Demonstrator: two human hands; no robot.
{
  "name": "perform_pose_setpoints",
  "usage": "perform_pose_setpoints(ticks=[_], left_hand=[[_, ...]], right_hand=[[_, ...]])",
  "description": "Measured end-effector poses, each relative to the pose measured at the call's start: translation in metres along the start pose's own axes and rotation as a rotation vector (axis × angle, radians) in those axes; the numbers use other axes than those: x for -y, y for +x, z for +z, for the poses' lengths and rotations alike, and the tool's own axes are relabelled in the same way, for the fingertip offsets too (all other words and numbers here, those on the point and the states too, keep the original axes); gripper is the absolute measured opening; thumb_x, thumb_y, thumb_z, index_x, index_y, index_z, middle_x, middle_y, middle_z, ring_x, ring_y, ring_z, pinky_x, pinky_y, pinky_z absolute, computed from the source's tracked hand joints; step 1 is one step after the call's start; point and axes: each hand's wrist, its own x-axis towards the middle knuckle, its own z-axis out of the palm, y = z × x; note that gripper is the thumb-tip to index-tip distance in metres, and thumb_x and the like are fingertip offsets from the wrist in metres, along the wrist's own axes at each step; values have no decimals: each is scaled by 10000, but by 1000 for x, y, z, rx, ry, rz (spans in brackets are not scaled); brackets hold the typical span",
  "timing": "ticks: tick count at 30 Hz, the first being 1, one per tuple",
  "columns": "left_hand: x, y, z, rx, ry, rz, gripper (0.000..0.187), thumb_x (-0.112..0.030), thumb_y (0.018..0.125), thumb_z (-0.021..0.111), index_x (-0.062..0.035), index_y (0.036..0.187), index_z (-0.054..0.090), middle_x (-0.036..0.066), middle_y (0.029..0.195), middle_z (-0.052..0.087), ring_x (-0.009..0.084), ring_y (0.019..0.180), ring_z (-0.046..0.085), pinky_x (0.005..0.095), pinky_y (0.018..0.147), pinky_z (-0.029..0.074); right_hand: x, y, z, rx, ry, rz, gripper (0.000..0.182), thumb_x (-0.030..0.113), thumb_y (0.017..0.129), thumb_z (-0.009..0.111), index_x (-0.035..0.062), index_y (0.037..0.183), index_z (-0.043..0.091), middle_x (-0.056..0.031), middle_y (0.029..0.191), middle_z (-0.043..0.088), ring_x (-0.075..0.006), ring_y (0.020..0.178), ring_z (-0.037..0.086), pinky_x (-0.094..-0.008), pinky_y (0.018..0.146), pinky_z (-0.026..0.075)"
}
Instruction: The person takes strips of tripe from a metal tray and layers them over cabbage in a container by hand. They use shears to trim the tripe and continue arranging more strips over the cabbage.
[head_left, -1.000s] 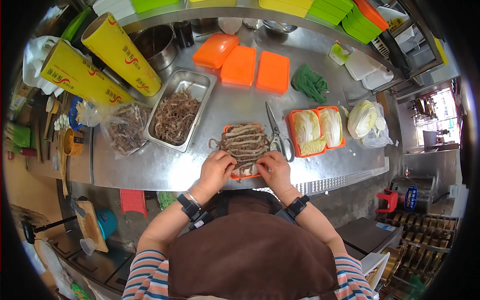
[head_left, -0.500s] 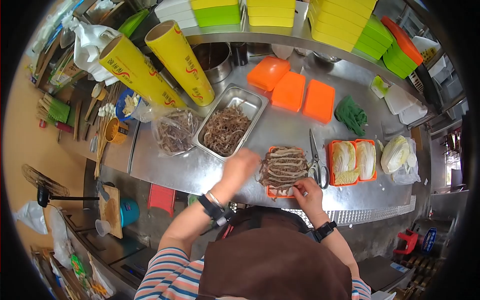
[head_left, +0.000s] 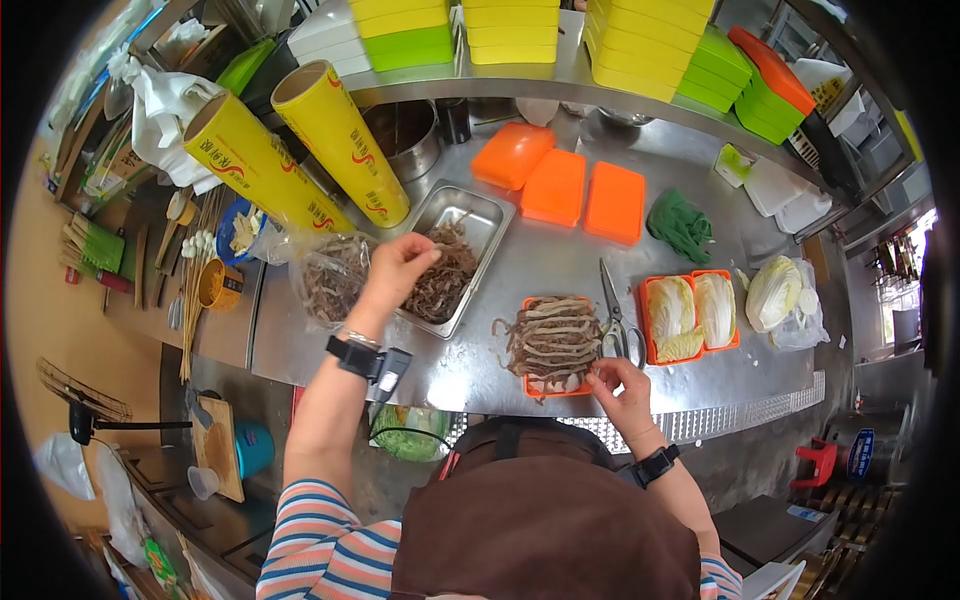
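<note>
Dark brown strips (head_left: 440, 285) lie in a steel tray. Over the tray's left edge is my left hand (head_left: 400, 265), its thumb and fingers pinched together; whatever is between them is too small to make out. An orange box (head_left: 560, 388) is heaped with strips laid side by side (head_left: 553, 340). At its lower right corner is my right hand (head_left: 620, 390), thumb and forefinger close together by the strips' ends; what they grip is unclear. Black-handled scissors (head_left: 612, 310) lie just right of that box.
Orange boxes with cabbage (head_left: 672, 312) and a loose cabbage (head_left: 773, 293) sit to the right. Orange lids (head_left: 614, 203) and a green cloth (head_left: 680, 226) lie behind. Yellow film rolls (head_left: 340, 140) stand back left, near a bag of strips (head_left: 330, 280). Stacked boxes line the shelf (head_left: 560, 75).
My left hand has moved left and away from me, from beside the heaped box to over the steel tray. My right hand stays at the box's corner. The view has shifted slightly.
</note>
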Motion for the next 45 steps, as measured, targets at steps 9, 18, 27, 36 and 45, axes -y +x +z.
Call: perform_pose_setpoints(ticks=[9, 18, 27, 36, 45], left_hand=[[-110, -20, -53, 110, -213, 19, 112, -117, 931, 644, -51, 1022, 638, -47, 885, 639, 35, 790, 573, 189, 701, 474], [-161, -30, -81, 11, 41, 305, 89, -110, 944, 617, -41, 999, 612, -85, 733, 511, 3, 634, 425, 167, 572, 341], [-218, -30, -107, -85, -82, 354, 115, -135, 952, 611, -43, 1020, 625, -78, 718, 506, 2, 622, 427, 171, 564, 343], [-236, -39, -135, -157, -31, 483, 130, -162, 947, 614, -56, 1020, 637, -83, 749, 561, -8, 645, 461, 166, 564, 366], [-230, -50, -169, -232, -233, 449, 156, -168, 979, 572, -67, 1090, 616, -38, 869, 589, 47, 737, 525, 206, 662, 428]], right_hand=[[81, 85, 17, 96, 171, -181, 114, 101, 857, 700, 5, 894, 651, -70, 748, 599, -159, 622, 571, -267, 580, 465], [143, 179, 86, 242, 418, -265, 251, 71, 840, 701, 34, 1083, 649, -20, 950, 582, -107, 772, 566, -233, 709, 485], [160, 205, 157, 341, 257, -244, 654, 72, 710, 759, 13, 1313, 515, -133, 1201, 526, -234, 804, 613, -327, 747, 513], [197, 219, 143, 681, 851, 71, 594, 16, 774, 484, 33, 1368, 483, -32, 1162, 613, -57, 696, 487, -196, 625, 409], [171, 206, 192, 661, 578, -24, 260, 74, 923, 547, 26, 1171, 609, -30, 931, 670, -66, 802, 601, -213, 641, 475]])
